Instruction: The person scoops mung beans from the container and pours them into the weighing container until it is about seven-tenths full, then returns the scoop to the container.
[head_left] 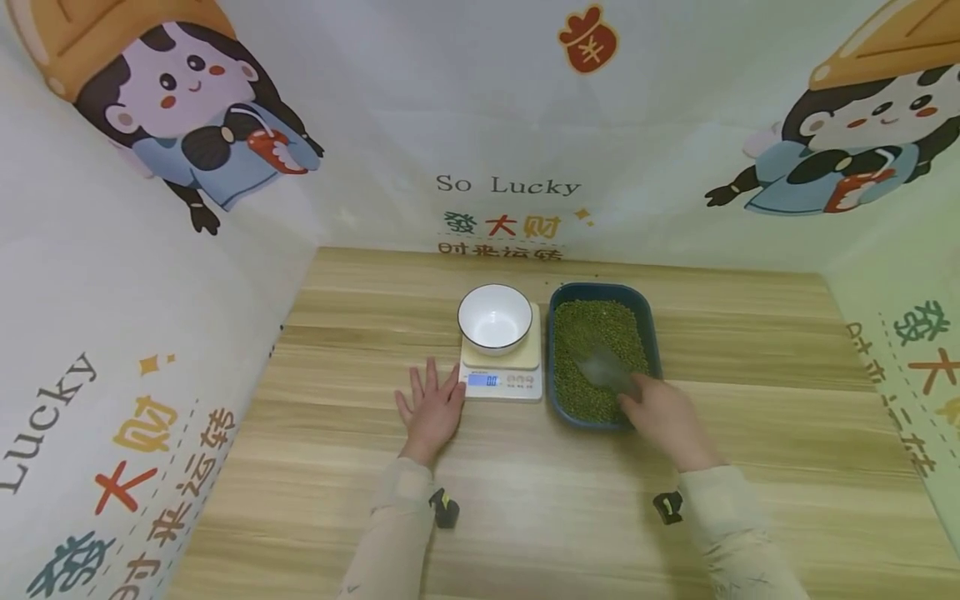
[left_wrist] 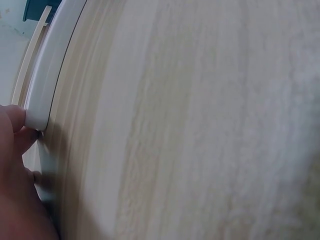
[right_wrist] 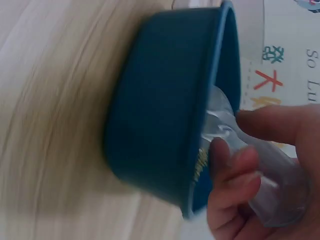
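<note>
My right hand [head_left: 671, 421] grips the handle of a clear plastic scoop [head_left: 603, 368], whose blurred head lies over the green mung beans [head_left: 588, 333] in a dark blue tub [head_left: 553, 392]. In the right wrist view, thumb and fingers curl round the see-through scoop [right_wrist: 277, 182] at the tub's rim [right_wrist: 212, 65]. My left hand [head_left: 433, 415] rests on the table with fingers spread, its thumb against the left edge of a white kitchen scale [head_left: 525, 387]. On the scale sits a white bowl [head_left: 495, 312] with a dark rim, nothing visible inside it. The display reads 0.0.
The tub stands close to the scale's right side on a wood-grain table [head_left: 525, 517]. A few stray beans lie behind the tub. Printed cloth walls [head_left: 382, 125] stand at the table's back, left and right. Dark wrist mounts [head_left: 444, 508] are beside both sleeves.
</note>
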